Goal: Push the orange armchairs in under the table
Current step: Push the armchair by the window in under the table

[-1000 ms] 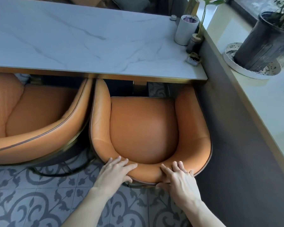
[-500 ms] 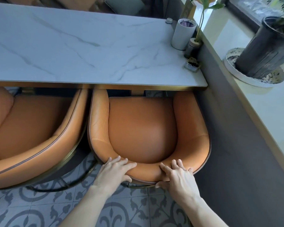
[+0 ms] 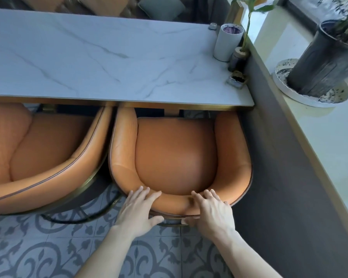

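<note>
Orange armchair [image 3: 176,155] at centre frame has slid further under the marble table [image 3: 109,63] than a second ago. Left hand [image 3: 138,210] and right hand [image 3: 212,211] grip its backrest; the second armchair [image 3: 46,145] at left is not yet pushed in.

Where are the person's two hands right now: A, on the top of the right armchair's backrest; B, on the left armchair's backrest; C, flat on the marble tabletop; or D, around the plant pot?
A: the left hand and right hand both rest on the curved backrest top of the right armchair.
</note>
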A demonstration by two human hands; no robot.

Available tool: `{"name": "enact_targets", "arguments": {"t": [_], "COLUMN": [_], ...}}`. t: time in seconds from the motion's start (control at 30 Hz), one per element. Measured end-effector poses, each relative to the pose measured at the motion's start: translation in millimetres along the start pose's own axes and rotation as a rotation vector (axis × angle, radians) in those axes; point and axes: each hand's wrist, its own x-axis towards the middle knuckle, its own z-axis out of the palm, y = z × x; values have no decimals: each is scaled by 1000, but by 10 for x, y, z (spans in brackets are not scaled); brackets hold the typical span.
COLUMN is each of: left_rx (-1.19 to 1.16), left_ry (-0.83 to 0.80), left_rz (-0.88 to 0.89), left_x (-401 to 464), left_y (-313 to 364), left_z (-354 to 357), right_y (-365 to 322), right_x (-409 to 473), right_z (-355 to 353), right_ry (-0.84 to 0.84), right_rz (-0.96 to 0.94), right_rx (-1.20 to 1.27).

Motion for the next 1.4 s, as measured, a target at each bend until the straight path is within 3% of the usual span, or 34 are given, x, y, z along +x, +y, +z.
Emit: {"name": "enact_targets", "arguments": {"t": [0.23, 0.6, 0.73, 0.87, 1.4], "left_rx": [30, 81, -6, 37, 24], "left_ry": [12, -32, 61, 159, 85], "left_rz": [-74, -76, -73, -7, -192], "left_x": [91, 141, 60, -187, -1990], "left_y": [316, 281, 387, 337, -1441], "left_z": [108, 92, -30, -230, -1656], "right_y": [541, 536, 427, 161, -2003], "right_x": [-7, 102, 6, -208, -928], "right_z": [33, 86, 69, -22, -1135], "right_ry": [-32, -62, -70, -44, -203], "right_rz": [-72, -83, -14, -4, 84], "right_rx": [-18, -82, -5, 37, 136]}}
